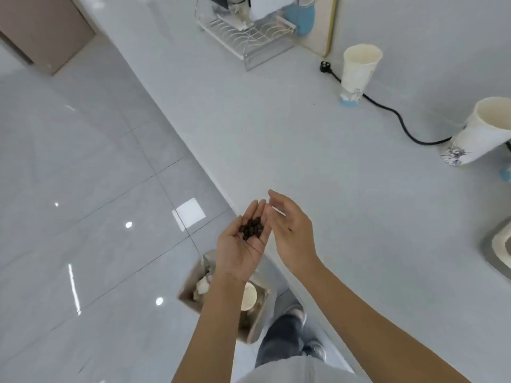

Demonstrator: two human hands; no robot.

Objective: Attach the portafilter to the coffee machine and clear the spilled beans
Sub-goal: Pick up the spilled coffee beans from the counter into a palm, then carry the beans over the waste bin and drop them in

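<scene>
My left hand (242,246) is cupped palm up just off the counter's edge, with several dark coffee beans (251,228) lying in it. My right hand (291,233) stands on edge right beside it, fingers straight and together, touching the left fingertips and holding nothing. A small bin (260,324) with paper scraps and a cup in it stands on the floor directly below my left hand. One tiny dark speck (313,104) lies far back on the white counter (318,167). The portafilter and the coffee machine are out of view.
Two paper cups (358,74) (482,131) stand at the back right, with a black power cable (398,117) running between them. A wire dish rack (249,34) sits at the far end. A grey appliance edge (497,250) shows at the right. Glossy tiled floor lies to the left.
</scene>
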